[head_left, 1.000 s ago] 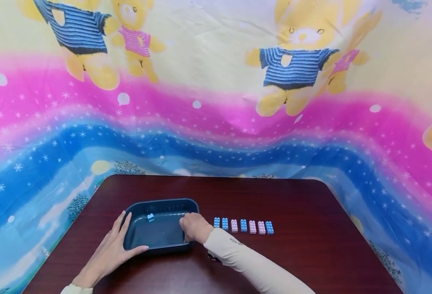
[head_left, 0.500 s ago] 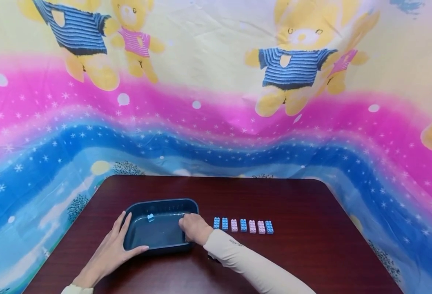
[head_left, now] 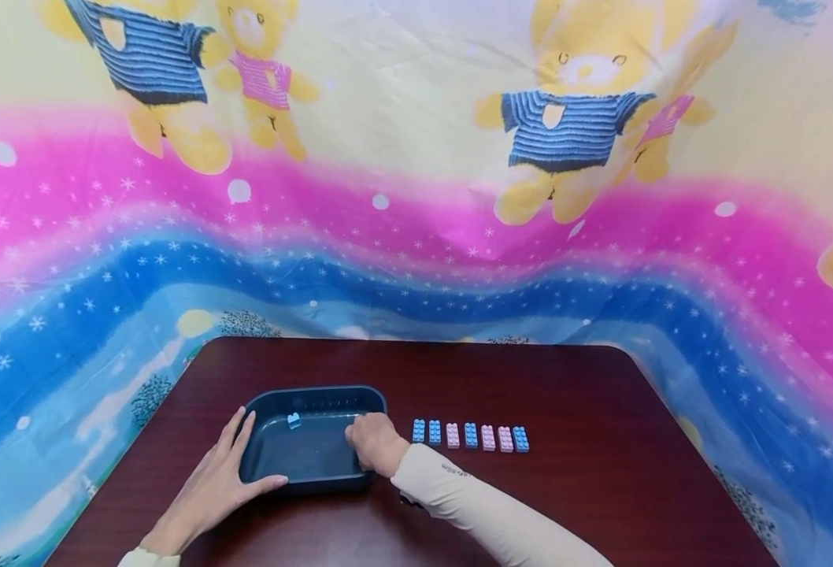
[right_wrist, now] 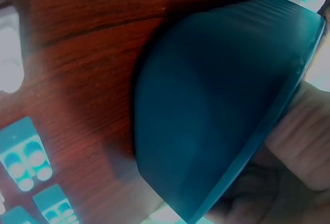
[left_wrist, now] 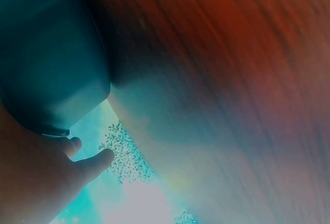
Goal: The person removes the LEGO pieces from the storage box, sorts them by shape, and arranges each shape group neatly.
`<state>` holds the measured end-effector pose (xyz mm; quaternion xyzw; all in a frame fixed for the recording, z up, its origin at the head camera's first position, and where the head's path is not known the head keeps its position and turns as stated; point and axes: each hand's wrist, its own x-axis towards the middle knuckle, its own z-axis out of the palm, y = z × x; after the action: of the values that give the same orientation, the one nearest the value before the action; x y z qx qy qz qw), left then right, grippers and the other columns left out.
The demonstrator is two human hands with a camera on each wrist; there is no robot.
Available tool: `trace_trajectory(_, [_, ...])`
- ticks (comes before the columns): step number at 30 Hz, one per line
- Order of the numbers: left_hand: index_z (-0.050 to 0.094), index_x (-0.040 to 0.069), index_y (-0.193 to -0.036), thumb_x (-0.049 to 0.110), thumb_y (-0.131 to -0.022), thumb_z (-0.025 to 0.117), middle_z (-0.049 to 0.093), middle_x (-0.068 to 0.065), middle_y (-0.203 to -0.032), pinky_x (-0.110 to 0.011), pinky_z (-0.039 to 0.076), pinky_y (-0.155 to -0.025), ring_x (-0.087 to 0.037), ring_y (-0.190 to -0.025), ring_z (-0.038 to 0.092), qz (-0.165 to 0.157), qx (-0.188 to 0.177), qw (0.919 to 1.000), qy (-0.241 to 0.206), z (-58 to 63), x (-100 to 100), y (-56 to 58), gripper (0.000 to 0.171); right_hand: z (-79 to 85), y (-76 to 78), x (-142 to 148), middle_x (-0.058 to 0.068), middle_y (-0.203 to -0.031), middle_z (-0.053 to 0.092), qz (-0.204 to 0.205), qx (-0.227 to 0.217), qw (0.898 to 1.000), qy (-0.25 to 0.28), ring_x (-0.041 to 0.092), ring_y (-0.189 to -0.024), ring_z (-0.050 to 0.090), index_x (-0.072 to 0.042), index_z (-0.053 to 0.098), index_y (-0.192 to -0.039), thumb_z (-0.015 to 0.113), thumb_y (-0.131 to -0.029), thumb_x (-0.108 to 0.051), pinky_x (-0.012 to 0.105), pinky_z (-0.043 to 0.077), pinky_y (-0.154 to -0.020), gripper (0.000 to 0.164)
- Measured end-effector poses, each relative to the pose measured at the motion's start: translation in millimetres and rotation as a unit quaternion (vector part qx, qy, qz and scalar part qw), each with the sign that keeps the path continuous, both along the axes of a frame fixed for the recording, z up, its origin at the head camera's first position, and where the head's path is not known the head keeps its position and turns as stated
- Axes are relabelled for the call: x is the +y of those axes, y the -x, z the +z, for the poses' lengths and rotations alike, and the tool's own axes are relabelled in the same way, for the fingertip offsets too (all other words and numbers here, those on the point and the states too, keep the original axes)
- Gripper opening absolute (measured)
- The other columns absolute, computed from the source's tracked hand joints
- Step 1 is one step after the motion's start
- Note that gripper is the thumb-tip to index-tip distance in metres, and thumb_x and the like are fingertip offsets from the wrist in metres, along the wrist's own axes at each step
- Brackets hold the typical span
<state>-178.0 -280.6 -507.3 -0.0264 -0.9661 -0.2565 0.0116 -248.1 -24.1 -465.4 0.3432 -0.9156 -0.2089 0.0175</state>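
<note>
A dark blue-grey plastic tray (head_left: 303, 479) stands on the table, left of centre. My left hand (head_left: 207, 484) lies along its left end, fingers straight and spread at the outer wall, thumb on the near rim. In the left wrist view, fingertips of this hand (left_wrist: 95, 162) show beside the tray wall. A light blue toy brick (head_left: 294, 420) sits inside near the far wall. My right hand (head_left: 375, 442) reaches over the right end, fingers curled down inside the tray. Its fingertips are hidden, and I cannot tell whether they pinch anything. The right wrist view shows the tray's outer wall (right_wrist: 191, 100).
Right of the tray, several toy bricks stand in a row on the dark wooden table (head_left: 601, 480), among them a blue one (head_left: 470, 435), a pink one (head_left: 487, 438) and a blue end brick (head_left: 520, 439). A bear-patterned cloth (head_left: 402, 260) hangs behind the table.
The tray has shifted very slightly right and nearer, the light blue brick still in it. Both hands keep nearly the same pose and place.
</note>
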Motion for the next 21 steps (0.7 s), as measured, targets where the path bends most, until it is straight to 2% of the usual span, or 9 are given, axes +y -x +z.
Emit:
trace_trajectory(3, [0.007, 0.003, -0.17, 0.068, -0.087, 0.075, 0.004, -0.028, -0.173, -0.08, 0.035, -0.105, -0.063, -0.145, 0.028, 0.0, -0.005, 1.0, -0.002, 0.2, 0.1, 0.7, 0.126, 1.1, 2.0, 1.7, -0.005, -0.076, 0.061, 0.016, -0.005, 1.0, 0.016, 0.007, -0.072, 0.061, -0.023, 0.073, -0.092, 0.082, -0.094, -0.03, 0.017, 0.053, -0.064, 0.012])
trace_trajectory(6, [0.006, 0.004, -0.17, 0.068, -0.087, 0.075, 0.003, -0.028, -0.173, -0.079, 0.035, -0.105, -0.064, -0.145, 0.027, 0.0, -0.012, 0.9999, -0.005, 0.3, 0.4, 0.8, 0.125, 2.5, 3.4, 4.7, -0.003, -0.072, 0.06, 0.029, -0.026, 0.998, 0.053, 0.007, -0.07, 0.061, -0.02, 0.074, -0.087, 0.085, -0.092, -0.026, 0.016, 0.052, -0.065, 0.014])
trace_trajectory(13, [0.009, 0.009, -0.171, 0.068, -0.088, 0.075, 0.003, -0.029, -0.172, -0.078, 0.041, -0.1, -0.065, -0.142, 0.033, -0.008, -0.003, 1.0, -0.001, 0.9, -0.2, -1.8, 0.122, 3.6, 6.5, 12.4, -0.001, -0.068, 0.061, 0.035, -0.097, 0.984, 0.145, 0.008, -0.061, 0.061, -0.013, 0.082, -0.091, 0.087, -0.091, -0.019, 0.015, 0.048, -0.059, 0.008])
trace_trajectory(18, [0.008, 0.01, -0.171, 0.069, -0.088, 0.075, 0.004, -0.029, -0.172, -0.078, 0.042, -0.099, -0.066, -0.142, 0.033, -0.01, -0.002, 0.9999, 0.002, 0.3, -0.1, -2.0, 0.122, -0.5, 8.3, 16.3, -0.001, -0.066, 0.062, 0.047, -0.085, 0.981, 0.168, 0.006, -0.058, 0.058, -0.012, 0.08, -0.084, 0.09, -0.088, -0.024, 0.014, 0.047, -0.057, 0.016])
trace_trajectory(21, [0.008, 0.01, -0.171, 0.069, -0.088, 0.074, 0.004, -0.029, -0.172, -0.078, 0.042, -0.099, -0.066, -0.142, 0.033, -0.01, -0.004, 0.9999, 0.002, 0.2, 0.2, -1.7, 0.122, -2.6, 9.6, 18.7, 0.0, -0.075, 0.066, 0.053, -0.068, 0.981, 0.175, 0.006, -0.061, 0.059, -0.011, 0.079, -0.083, 0.091, -0.087, -0.027, 0.015, 0.047, -0.058, 0.02])
